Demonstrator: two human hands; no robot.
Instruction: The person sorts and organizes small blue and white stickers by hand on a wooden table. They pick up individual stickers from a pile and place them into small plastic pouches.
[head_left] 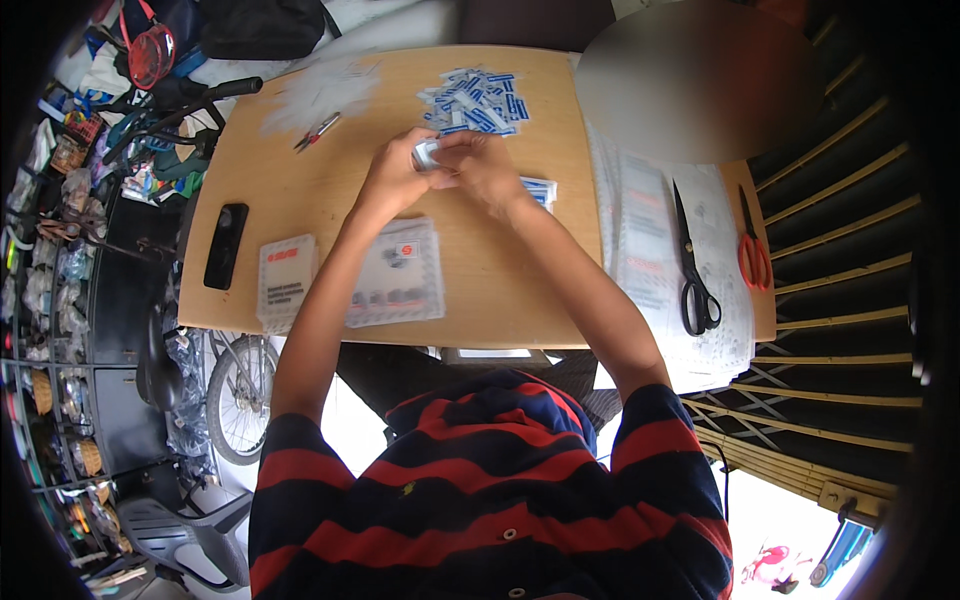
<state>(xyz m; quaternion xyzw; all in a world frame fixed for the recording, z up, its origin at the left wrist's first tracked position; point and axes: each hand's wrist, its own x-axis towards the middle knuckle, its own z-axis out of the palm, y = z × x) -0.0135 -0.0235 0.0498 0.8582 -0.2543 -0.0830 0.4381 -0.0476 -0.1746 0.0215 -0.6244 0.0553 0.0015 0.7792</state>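
1. The left hand (pixel 395 175) and right hand (pixel 480 165) met above the table (pixel 300 200), fingers closed on a small packet (pixel 427 153).
2. Its long axis couldn't be told.
3. A pile of packets (pixel 475 100) lay just beyond.

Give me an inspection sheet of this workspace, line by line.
Surface: wooden table, partly covered.
Job's things: small pale packet held between both hands; heap of blue-and-white packets beyond.
Clutter: black phone, clear-bag stacks, pliers, black scissors, orange scissors, printed sheets.
Hands: left hand and right hand closed on the packet.
Cables: nothing seen.
Surroundings: bicycle wheel, shelves of goods at left.
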